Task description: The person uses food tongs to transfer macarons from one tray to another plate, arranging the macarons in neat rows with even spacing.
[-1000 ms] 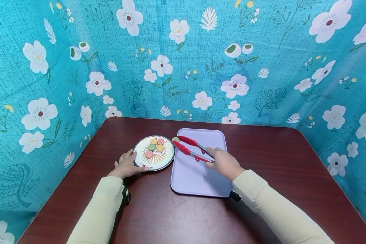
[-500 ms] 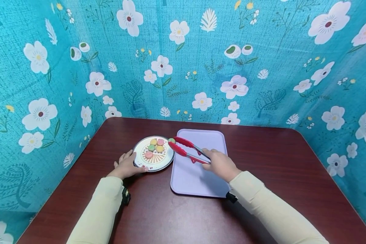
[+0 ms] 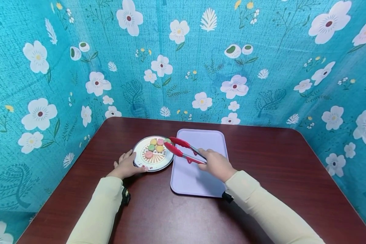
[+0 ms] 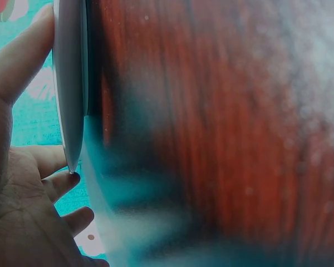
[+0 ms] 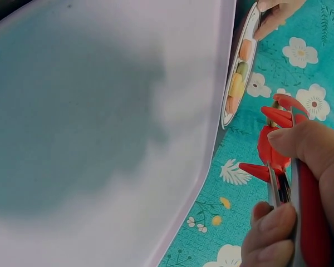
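My left hand (image 3: 125, 166) holds the near left rim of a round white plate (image 3: 155, 166). In the left wrist view its thumb (image 4: 28, 61) lies over the rim, and other fingers touch the edge. On the plate lie pink, yellow and green macarons (image 3: 159, 148). My right hand (image 3: 217, 165) grips red-tipped metal tongs (image 3: 173, 149), with fingers and thumb round the handles (image 5: 314, 222). Between the tong tips is a green macaron (image 3: 167, 140), at the plate's right edge beside the pink one; whether it touches the plate I cannot tell.
A lilac tray (image 3: 198, 179) lies right of the plate, under the tongs and right hand. Both rest on a dark red-brown wooden table (image 3: 170, 217). A blue flowered cloth (image 3: 183, 67) hangs behind and at the sides.
My right hand has moved left with the tongs, carrying the green macaron from the tray's upper left edge over the plate's right rim. The left hand and plate have stayed put.
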Demonstrator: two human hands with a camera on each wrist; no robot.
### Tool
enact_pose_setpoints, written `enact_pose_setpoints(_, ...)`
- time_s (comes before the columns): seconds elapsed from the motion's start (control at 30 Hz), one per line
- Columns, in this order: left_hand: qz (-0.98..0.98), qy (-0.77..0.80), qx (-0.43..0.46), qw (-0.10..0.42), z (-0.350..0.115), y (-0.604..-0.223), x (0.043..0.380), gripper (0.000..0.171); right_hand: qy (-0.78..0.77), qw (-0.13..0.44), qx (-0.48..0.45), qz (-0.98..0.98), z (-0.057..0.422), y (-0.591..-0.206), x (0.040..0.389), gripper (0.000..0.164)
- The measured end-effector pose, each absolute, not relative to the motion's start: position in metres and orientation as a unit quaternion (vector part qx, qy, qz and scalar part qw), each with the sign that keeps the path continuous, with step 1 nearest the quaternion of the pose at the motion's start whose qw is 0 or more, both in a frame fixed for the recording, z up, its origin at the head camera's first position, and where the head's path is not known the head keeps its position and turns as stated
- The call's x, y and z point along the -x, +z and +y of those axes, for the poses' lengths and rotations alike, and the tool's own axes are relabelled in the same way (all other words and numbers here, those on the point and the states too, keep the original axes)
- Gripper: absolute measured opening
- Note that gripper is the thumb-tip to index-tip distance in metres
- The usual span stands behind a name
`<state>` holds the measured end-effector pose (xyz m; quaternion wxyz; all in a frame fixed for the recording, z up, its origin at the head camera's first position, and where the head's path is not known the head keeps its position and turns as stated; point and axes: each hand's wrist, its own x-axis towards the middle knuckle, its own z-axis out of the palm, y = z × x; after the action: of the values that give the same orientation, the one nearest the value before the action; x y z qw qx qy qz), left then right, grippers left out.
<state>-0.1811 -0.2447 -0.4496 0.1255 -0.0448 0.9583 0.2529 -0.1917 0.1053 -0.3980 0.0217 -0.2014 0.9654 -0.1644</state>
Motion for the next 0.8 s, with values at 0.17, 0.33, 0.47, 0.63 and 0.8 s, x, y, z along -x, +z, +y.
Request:
enact_pose_setpoints(0.17,0.958,0.252,0.048,0.127,-0.244,-0.448,0.181,0.104,-0.164,0.021,0.205,0.965,0.101,-0.397,0.192,0.063)
enact_pose_setpoints(0.33,0.958,0.254,0.048,0.127,-0.244,-0.448,0.182,0.104,-0.162,0.019,0.214,0.963,0.098,-0.397,0.193,0.062)
enact_pose_setpoints(0.47,0.957,0.258,0.048,0.126,-0.244,-0.448,0.181,0.104,-0.161,0.015,0.22,0.962,0.096,-0.398,0.193,0.061)
enact_pose_setpoints(0.63,0.958,0.255,0.045,0.125,-0.243,-0.448,0.18,0.104,-0.161,0.017,0.222,0.961,0.093,-0.398,0.192,0.06)
enact_pose_setpoints(0.8,0.957,0.258,0.047,0.125,-0.243,-0.448,0.18,0.103,-0.16,0.019,0.227,0.96,0.089,-0.398,0.19,0.057)
